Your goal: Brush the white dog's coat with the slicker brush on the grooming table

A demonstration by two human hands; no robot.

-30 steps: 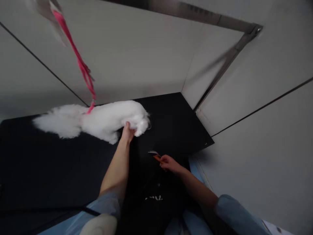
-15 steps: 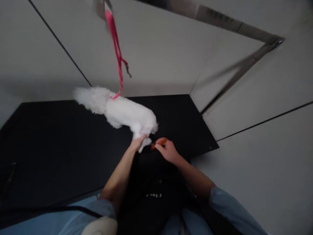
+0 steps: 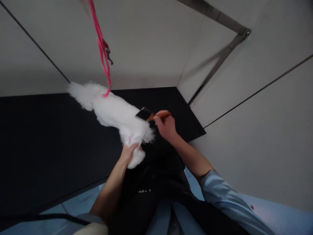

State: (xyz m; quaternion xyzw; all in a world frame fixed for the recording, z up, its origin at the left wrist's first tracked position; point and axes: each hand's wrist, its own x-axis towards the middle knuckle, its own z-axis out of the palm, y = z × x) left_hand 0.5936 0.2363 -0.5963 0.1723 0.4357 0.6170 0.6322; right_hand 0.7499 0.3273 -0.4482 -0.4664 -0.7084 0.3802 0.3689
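Observation:
A white fluffy dog [image 3: 113, 112] stands on the black table [image 3: 61, 140], its head toward the upper left and its rump toward me. My left hand [image 3: 129, 152] is wrapped round one of its hind legs, and the white paw hangs out below the fingers. In my right hand [image 3: 166, 125] is a slicker brush [image 3: 145, 114] with an orange handle and a dark flat head. The brush head is at the dog's rump; contact with the fur is hard to make out. A pink leash [image 3: 100, 44] runs from the dog's neck upward.
A metal arm [image 3: 215, 16] slants along the wall [image 3: 151, 42] at the upper right, joined to a post [image 3: 212, 71] behind the table's far corner. A dark cable [image 3: 44, 217] crosses the lower left. My black apron [image 3: 156, 192] touches the table's near edge.
My right hand has raised the brush from beside the hind paw to the dog's rump. My left hand still holds the leg, now lower in view. The camera view has shifted.

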